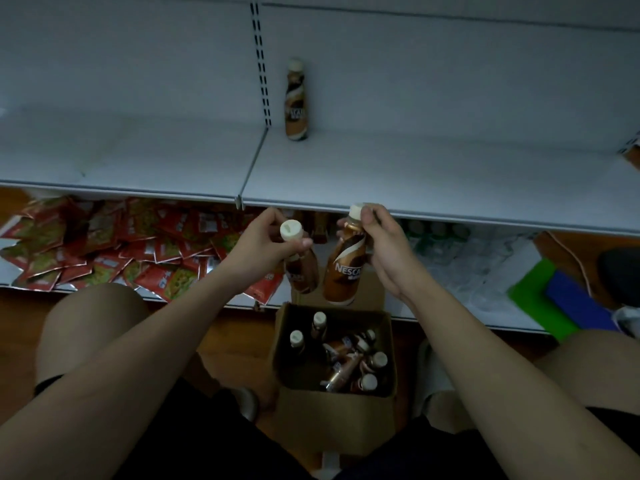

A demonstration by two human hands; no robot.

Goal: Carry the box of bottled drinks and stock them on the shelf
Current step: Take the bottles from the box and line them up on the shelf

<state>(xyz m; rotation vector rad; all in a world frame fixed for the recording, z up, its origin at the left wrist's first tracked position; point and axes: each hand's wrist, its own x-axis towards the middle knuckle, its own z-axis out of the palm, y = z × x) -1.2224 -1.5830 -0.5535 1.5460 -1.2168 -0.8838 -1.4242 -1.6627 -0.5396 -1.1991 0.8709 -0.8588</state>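
From the head camera, our left hand and right hand each grip a bottle by the neck above the box; such neck-only holds could slip before reaching the shelf.

Bottle on shelf behind box

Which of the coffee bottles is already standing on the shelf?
Only the single bottle upright at the back of the white shelf. Two others are held in the left hand and right hand; the rest remain in the cardboard box.
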